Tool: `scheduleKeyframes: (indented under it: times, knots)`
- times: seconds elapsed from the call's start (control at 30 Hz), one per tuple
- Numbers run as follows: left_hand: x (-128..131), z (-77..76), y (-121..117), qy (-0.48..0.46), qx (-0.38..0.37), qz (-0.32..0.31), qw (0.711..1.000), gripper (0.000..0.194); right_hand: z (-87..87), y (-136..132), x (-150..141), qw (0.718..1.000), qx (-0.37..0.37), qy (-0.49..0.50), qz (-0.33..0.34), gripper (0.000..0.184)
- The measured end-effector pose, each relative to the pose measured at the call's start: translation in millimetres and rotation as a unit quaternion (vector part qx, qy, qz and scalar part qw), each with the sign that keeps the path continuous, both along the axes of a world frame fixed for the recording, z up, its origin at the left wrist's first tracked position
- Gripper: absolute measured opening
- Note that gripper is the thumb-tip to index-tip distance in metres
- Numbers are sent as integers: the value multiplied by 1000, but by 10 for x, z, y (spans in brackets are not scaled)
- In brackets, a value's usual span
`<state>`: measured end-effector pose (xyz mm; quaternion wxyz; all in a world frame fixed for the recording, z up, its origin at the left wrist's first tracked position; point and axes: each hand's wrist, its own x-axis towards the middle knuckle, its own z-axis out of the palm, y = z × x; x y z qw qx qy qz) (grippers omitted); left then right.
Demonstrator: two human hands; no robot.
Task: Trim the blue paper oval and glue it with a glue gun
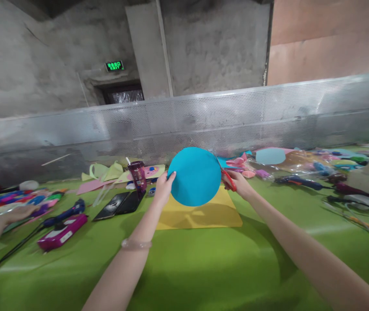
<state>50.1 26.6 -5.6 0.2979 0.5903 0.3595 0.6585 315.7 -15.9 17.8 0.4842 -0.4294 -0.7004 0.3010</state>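
Observation:
A round blue sheet [194, 177], paper or thin foam, is held up in front of me. My left hand [164, 188] pinches its left edge, thumb on the near face. My right hand [238, 183] is closed round the red handles of a pair of scissors [229, 180]. The scissors' blades reach the upper right edge of the blue sheet; whether they are open there I cannot tell. Below and behind the circle, a yellow sheet [200, 218] lies on the green table [216, 263], partly shaded.
A dark cup with a straw [137, 177] and black phones [119, 205] stand left of centre. Further left are a purple power strip [63, 232], a glue gun [64, 214] and another person's hand [22, 212]. Craft pieces, another glue gun [301, 181] and cables lie right. A perforated metal panel [184, 123] runs behind.

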Motion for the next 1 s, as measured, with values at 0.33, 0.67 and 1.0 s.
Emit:
scheduleKeyframes:
  times: [0.33, 0.67, 1.0]
  knots:
    - [0, 33, -36, -7, 4, -4, 1000, 40, 17, -35, -10, 1000, 9, -6, -2, 38]
    - [-11, 36, -28, -10, 0, 4, 1000, 41, 15, -23, -6, 1000, 1, -10, -5, 40]
    - [-15, 54, -34, -19, -5, -15, 1000, 40, 6, -3, 4, 1000, -4, 0, 3, 36]
